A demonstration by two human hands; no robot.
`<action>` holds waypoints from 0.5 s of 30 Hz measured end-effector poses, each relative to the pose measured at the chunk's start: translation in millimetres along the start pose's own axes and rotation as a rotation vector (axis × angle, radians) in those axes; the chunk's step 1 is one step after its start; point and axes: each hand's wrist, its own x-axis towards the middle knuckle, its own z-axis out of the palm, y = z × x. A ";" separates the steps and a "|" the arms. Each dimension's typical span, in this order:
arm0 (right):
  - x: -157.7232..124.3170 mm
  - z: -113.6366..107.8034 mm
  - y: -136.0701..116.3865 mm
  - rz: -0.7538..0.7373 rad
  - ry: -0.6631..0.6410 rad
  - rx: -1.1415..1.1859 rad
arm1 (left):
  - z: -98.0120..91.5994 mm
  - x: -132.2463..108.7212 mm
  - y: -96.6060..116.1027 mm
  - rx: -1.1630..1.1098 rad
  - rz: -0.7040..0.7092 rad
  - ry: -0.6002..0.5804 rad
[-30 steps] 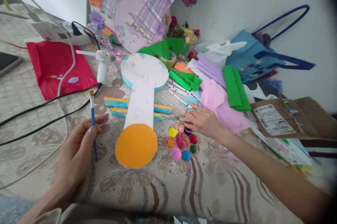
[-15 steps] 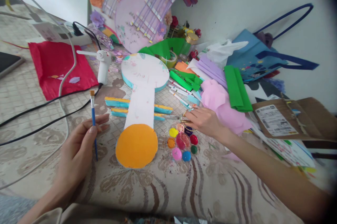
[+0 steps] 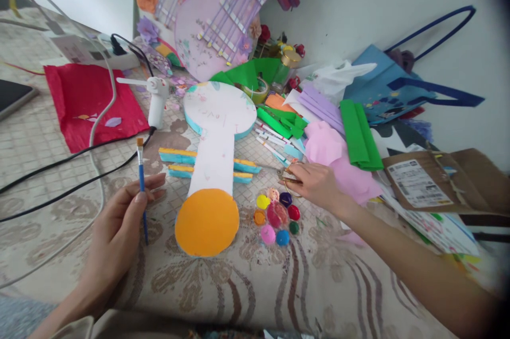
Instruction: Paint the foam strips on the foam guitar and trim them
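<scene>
My left hand (image 3: 123, 217) is closed around a blue paintbrush (image 3: 142, 179), its flat brown bristles pointing up. Past the paint palette, my right hand (image 3: 313, 182) grips a pair of scissors (image 3: 283, 173) by the gold handles, blades pointing left to the crossing strips. Between the hands lies a white cut-out (image 3: 215, 153) with a round top and an orange painted disc (image 3: 207, 222) at its near end. Strips with yellow tops and blue sides (image 3: 177, 155) stick out on both sides of its stem. The round palette (image 3: 277, 215) holds several paint colours.
A white glue gun (image 3: 157, 102) stands at left by red paper (image 3: 91, 105) and cables. Markers (image 3: 273, 142), green paper (image 3: 360, 134) and pink paper (image 3: 326, 142) lie at right, near a cardboard package (image 3: 430, 179) and a blue bag (image 3: 382, 84). Decorated pieces stand behind.
My right hand has moved slightly right with the scissors, uncovering more of the palette's far side. The left hand and the brush stay in place.
</scene>
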 end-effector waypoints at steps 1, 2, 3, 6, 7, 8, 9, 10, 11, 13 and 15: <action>-1.3 -1.4 0.4 0.028 0.004 0.015 | -0.4 -0.1 -0.4 -0.023 -0.019 -0.003; -2.6 -2.9 0.7 0.047 0.001 0.026 | -0.7 -0.2 -0.8 -0.038 -0.028 -0.007; -3.9 -4.5 0.8 0.059 -0.011 0.034 | -0.9 -0.2 -1.1 -0.040 -0.028 -0.005; -7.6 -8.9 -0.9 0.083 -0.079 0.052 | -0.6 0.5 -1.4 -0.051 -0.024 -0.005; -8.6 -10.3 -2.3 0.094 -0.103 0.057 | -0.5 0.8 -1.1 -0.055 -0.025 -0.006; -9.4 -11.8 -4.1 0.107 -0.121 0.061 | -0.4 1.1 -0.7 -0.059 -0.027 -0.007; -10.1 -13.2 -6.3 0.121 -0.135 0.060 | -0.5 1.3 -0.2 -0.060 -0.030 -0.010; -10.7 -14.6 -8.6 0.136 -0.147 0.057 | -0.7 1.3 0.4 -0.057 -0.031 -0.010; -11.3 -15.9 -10.9 0.151 -0.157 0.051 | -1.0 1.2 1.0 -0.050 -0.032 -0.010; -12.6 -18.2 -15.0 0.182 -0.171 0.036 | -1.9 0.7 1.8 -0.035 -0.027 -0.009; -14.2 -19.6 -17.3 0.208 -0.185 0.025 | -2.5 0.0 1.8 -0.037 -0.017 -0.006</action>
